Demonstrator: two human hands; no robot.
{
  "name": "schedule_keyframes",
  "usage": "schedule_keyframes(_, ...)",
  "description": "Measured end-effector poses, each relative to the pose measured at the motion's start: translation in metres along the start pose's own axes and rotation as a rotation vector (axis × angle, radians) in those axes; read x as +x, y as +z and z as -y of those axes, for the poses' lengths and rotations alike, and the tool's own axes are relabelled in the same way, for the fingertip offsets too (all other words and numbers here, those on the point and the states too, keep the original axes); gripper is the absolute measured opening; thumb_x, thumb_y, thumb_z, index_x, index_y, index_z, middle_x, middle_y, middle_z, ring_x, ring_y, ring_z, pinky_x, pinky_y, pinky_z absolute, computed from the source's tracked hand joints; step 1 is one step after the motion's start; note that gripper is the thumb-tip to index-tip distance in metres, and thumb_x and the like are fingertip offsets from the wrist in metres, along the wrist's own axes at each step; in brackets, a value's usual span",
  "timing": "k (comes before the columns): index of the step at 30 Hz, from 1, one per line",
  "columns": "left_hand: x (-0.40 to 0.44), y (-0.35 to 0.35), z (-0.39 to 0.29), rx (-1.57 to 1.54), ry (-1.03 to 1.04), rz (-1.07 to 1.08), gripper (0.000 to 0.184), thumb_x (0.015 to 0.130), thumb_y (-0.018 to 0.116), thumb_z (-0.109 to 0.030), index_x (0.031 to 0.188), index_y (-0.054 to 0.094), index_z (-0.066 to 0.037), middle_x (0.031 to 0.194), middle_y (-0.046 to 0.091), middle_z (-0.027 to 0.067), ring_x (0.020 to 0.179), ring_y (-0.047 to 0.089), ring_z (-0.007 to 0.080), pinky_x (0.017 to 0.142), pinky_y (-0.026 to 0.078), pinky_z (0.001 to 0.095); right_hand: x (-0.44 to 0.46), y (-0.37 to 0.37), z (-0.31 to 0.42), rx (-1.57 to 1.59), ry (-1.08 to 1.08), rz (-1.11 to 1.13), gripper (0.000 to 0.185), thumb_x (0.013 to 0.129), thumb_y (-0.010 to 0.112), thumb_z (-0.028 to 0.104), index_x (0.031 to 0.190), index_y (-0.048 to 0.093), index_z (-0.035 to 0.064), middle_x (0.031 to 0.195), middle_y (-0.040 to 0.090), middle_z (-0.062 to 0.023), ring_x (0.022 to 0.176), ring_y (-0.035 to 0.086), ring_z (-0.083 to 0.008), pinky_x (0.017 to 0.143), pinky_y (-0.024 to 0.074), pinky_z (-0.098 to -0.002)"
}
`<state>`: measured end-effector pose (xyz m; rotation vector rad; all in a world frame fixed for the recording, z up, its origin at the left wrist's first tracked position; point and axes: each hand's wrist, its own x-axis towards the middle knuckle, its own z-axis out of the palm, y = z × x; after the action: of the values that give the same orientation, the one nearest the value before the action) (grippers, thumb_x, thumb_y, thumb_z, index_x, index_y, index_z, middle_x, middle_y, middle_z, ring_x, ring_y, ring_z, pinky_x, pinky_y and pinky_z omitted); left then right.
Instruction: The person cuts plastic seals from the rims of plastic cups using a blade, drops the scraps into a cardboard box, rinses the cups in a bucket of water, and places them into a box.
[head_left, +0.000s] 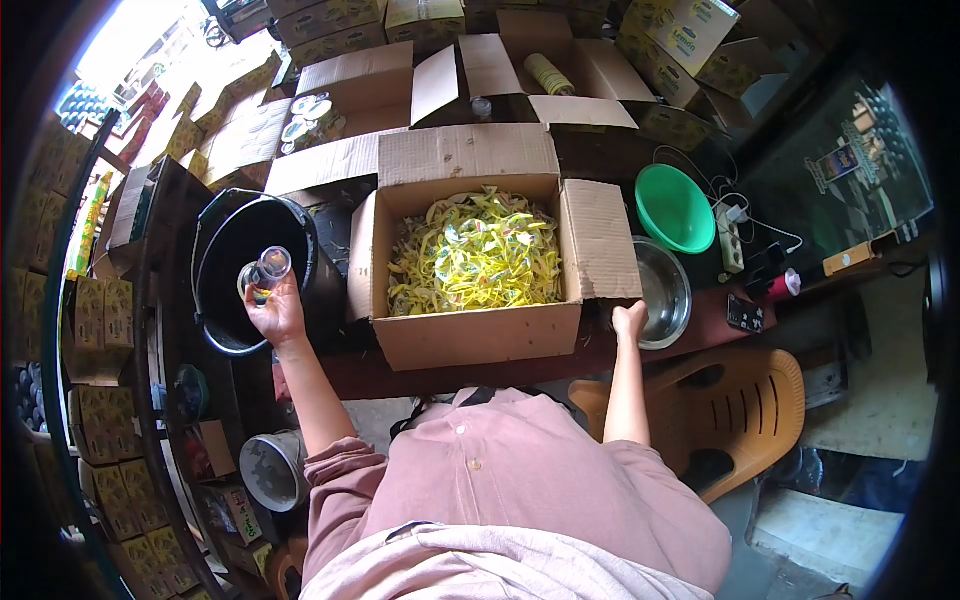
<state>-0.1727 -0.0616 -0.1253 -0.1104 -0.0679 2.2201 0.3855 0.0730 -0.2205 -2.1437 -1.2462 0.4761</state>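
Note:
My left hand (277,314) is over the black bucket (329,275), its fingers wrapped round a clear round plastic cup (273,263). A second round piece, partly hidden, shows beside the cup in the same hand. My right hand (630,319) is closed near the corner of the box's right flap (602,240) and the rim of the steel bowl (683,305). What its fingers grip is hidden. Between my hands stands an open cardboard box (478,338) full of yellow shredded strips (500,260), with some clear plastic among them.
A green bowl (676,208) stands behind the steel one, near a white power strip (731,240). More open cartons (360,75) line the back, one with round lids (312,120). A brown plastic chair (745,410) and a grey bucket (272,470) are below the table.

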Motion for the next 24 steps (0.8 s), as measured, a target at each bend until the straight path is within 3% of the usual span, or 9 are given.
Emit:
schedule_keyframes(9, -0.001, -0.002, 0.003, 0.008, -0.005, 0.052, 0.040, 0.078, 0.050, -0.016, 0.114, 0.045, 0.002, 0.118, 0.050, 0.0192, 0.116, 0.042, 0.0347, 0.100, 0.029, 0.0509, -0.002, -0.008, 0.007, -0.028, 0.046, 0.005, 0.022, 0.055, 0.055, 0.005, 0.071, 0.056, -0.0105, 0.077, 0.059, -0.0302, 0.082, 0.057, -0.0442, 0.074, 0.0449, -0.0444)
schedule_keyframes(12, -0.009, 0.010, 0.016, 0.073, 0.004, 0.084, 0.034, 0.077, 0.052, -0.014, 0.108, 0.049, 0.000, 0.114, 0.052, 0.0188, 0.112, 0.045, 0.0336, 0.098, 0.030, 0.0505, 0.000, -0.005, -0.006, 0.003, 0.045, -0.120, 0.036, 0.058, 0.057, 0.008, 0.089, 0.056, -0.0095, 0.086, 0.061, -0.0256, 0.084, 0.059, -0.0379, 0.077, 0.0453, -0.0394)
schedule_keyframes(13, -0.010, 0.010, 0.015, 0.069, 0.002, 0.075, 0.032, 0.077, 0.052, -0.014, 0.106, 0.050, -0.001, 0.114, 0.052, 0.0185, 0.111, 0.046, 0.0331, 0.098, 0.031, 0.0505, -0.003, -0.005, -0.013, 0.206, -0.103, -0.297, 0.038, 0.061, 0.058, 0.007, 0.096, 0.056, -0.0063, 0.085, 0.063, -0.0193, 0.079, 0.061, -0.0301, 0.073, 0.0471, -0.0357)
schedule_keyframes(14, -0.011, 0.009, 0.016, 0.013, -0.007, 0.078, 0.030, 0.077, 0.052, -0.015, 0.105, 0.051, -0.001, 0.114, 0.052, 0.0183, 0.110, 0.047, 0.0329, 0.097, 0.032, 0.0504, 0.001, 0.001, -0.028, 0.527, -0.062, -0.328, 0.038, 0.067, 0.061, 0.006, 0.103, 0.055, -0.0018, 0.086, 0.063, -0.0126, 0.077, 0.060, -0.0226, 0.071, 0.0477, -0.0328)
schedule_keyframes(16, -0.007, 0.005, 0.015, -0.108, -0.010, 0.067, 0.027, 0.080, 0.050, -0.016, 0.104, 0.051, -0.002, 0.114, 0.052, 0.0186, 0.110, 0.047, 0.0331, 0.097, 0.033, 0.0509, -0.019, -0.020, -0.002, 0.267, -0.091, -0.577, 0.036, 0.075, 0.063, 0.010, 0.109, 0.053, 0.0037, 0.082, 0.063, -0.0056, 0.069, 0.056, -0.0169, 0.057, 0.0440, -0.0300)
schedule_keyframes(17, -0.006, 0.004, 0.015, -0.176, -0.011, 0.052, 0.026, 0.083, 0.048, -0.018, 0.104, 0.050, -0.002, 0.115, 0.052, 0.0190, 0.110, 0.047, 0.0335, 0.097, 0.032, 0.0515, -0.043, -0.043, 0.045, 0.268, -0.053, -0.542, 0.034, 0.075, 0.062, 0.010, 0.108, 0.056, 0.0034, 0.082, 0.062, -0.0051, 0.071, 0.056, -0.0161, 0.064, 0.0444, -0.0272)
schedule_keyframes(19, -0.015, 0.020, 0.023, -0.225, 0.004, -0.071, 0.027, 0.088, 0.042, -0.021, 0.106, 0.049, -0.002, 0.118, 0.050, 0.0200, 0.113, 0.045, 0.0341, 0.100, 0.029, 0.0533, -0.057, -0.041, 0.090, 0.334, -0.374, -0.489, 0.033, 0.078, 0.058, 0.006, 0.110, 0.054, 0.0028, 0.088, 0.062, -0.0065, 0.074, 0.057, -0.0161, 0.067, 0.0451, -0.0260)
schedule_keyframes(22, -0.021, 0.027, 0.028, -0.267, -0.063, -0.095, 0.027, 0.091, 0.039, -0.025, 0.102, 0.049, -0.003, 0.115, 0.052, 0.0193, 0.112, 0.045, 0.0344, 0.102, 0.024, 0.0548, -0.107, -0.021, 0.194, 0.697, -0.689, -0.005, 0.033, 0.079, 0.058, 0.003, 0.112, 0.052, 0.0024, 0.110, 0.055, -0.0098, 0.092, 0.056, -0.0176, 0.074, 0.0459, -0.0254)
schedule_keyframes(24, -0.024, 0.027, 0.032, -0.246, -0.074, -0.076, 0.025, 0.090, 0.040, -0.027, 0.096, 0.052, -0.006, 0.111, 0.054, 0.0181, 0.110, 0.047, 0.0331, 0.102, 0.024, 0.0549, -0.147, -0.004, 0.259, 0.755, -0.964, 0.296, 0.036, 0.074, 0.067, 0.007, 0.106, 0.052, 0.0044, 0.117, 0.053, -0.0122, 0.103, 0.052, -0.0204, 0.082, 0.0449, -0.0310)
